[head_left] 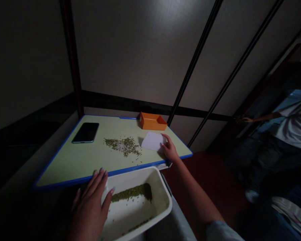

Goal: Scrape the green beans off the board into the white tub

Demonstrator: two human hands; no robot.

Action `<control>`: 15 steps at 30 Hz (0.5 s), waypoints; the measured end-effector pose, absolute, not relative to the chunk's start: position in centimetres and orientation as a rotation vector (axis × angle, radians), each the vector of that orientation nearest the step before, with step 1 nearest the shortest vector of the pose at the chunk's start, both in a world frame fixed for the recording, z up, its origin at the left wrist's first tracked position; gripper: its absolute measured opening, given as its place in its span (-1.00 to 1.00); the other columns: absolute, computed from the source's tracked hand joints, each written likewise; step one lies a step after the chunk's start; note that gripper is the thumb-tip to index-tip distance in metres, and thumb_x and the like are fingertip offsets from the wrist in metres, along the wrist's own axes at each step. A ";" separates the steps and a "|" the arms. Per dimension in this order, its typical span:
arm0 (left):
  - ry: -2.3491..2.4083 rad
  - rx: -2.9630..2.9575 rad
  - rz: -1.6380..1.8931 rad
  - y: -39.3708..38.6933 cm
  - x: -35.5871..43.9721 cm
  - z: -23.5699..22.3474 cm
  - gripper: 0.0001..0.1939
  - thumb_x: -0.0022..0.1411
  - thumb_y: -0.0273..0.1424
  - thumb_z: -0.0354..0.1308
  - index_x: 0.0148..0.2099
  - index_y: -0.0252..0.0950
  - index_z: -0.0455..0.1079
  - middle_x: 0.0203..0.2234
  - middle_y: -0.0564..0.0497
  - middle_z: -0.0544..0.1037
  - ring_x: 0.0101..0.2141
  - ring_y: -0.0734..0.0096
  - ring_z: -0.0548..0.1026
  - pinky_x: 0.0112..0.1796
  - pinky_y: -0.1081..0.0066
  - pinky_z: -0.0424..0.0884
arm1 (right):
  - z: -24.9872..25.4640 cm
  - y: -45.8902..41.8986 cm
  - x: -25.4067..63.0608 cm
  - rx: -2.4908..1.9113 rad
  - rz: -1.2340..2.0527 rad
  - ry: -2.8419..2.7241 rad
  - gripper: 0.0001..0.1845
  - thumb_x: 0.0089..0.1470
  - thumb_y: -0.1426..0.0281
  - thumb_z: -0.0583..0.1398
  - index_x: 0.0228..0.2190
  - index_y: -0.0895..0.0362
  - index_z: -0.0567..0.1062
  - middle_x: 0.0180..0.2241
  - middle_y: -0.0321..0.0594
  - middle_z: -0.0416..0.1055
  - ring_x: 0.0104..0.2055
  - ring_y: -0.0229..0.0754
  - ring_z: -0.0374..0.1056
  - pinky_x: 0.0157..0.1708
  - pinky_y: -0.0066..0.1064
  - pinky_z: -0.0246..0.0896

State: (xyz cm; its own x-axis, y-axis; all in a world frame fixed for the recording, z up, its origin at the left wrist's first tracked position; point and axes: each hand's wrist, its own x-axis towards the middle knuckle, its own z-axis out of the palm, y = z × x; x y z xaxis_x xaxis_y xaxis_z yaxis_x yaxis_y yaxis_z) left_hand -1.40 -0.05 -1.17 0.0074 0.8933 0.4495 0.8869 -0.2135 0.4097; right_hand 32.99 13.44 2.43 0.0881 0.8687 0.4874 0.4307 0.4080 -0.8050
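Note:
My right hand (169, 149) pinches the right side of a white sheet of paper or card (152, 141), held tilted just above the table. To the left of the sheet lies a loose spread of small green-brown seeds or grains (125, 146), with some paler bits in the middle. My left hand (92, 201) is closed over the left rim of a white plastic tub (163, 201), thumb inside and fingertips near the table's front edge. Inside the tub, more of the green grains (132, 193) are heaped along the far wall, with some along the near wall.
An orange open box (153, 122) stands at the back of the pale green table (65, 164) with blue edging. A dark-screened phone (85, 132) lies at its left. Panelled wall (130, 50) rises behind. Another person (296, 127) is at the far right, one arm stretched out.

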 end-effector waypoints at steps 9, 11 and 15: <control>1.950 2.202 0.941 -0.3 -1.4 -0.6 -0.37 0.32 -0.13 -0.26 0.21 -0.31 0.39 0.27 -0.13 0.35 0.31 0.03 0.26 0.16 -0.16 0.30 | 2.5 12.6 33.6 -1.165 0.729 -1.346 -0.29 -0.01 0.27 0.24 0.18 0.05 0.26 -0.39 -0.32 0.35 -0.49 -0.29 0.16 -0.51 -0.52 0.00; 1.955 2.198 0.935 -0.3 -1.4 -0.6 -0.38 0.33 -0.14 -0.25 0.22 -0.29 0.38 0.28 -0.12 0.35 0.31 0.05 0.25 0.17 -0.15 0.30 | 2.6 12.3 33.8 -1.158 0.749 -1.289 -0.25 -0.02 0.24 0.26 0.20 0.03 0.23 -0.37 -0.30 0.38 -0.47 -0.28 0.20 -0.50 -0.52 0.03; 1.957 2.217 0.954 -0.2 -1.5 -0.8 -0.42 0.33 -0.17 -0.21 0.22 -0.27 0.38 0.27 -0.13 0.36 0.31 0.06 0.26 0.16 -0.11 0.31 | 2.6 11.8 34.1 -1.189 0.776 -1.308 -0.23 -0.03 0.22 0.28 0.21 0.03 0.24 -0.42 -0.32 0.36 -0.48 -0.27 0.19 -0.50 -0.51 0.04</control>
State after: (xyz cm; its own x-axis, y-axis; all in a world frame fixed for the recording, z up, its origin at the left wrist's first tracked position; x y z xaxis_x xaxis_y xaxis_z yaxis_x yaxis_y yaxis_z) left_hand -1.48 -0.20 -0.85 0.0182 0.9091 0.4163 0.8879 -0.2061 0.4112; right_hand 34.08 11.85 2.64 0.1610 0.9404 0.2995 0.1874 0.2688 -0.9448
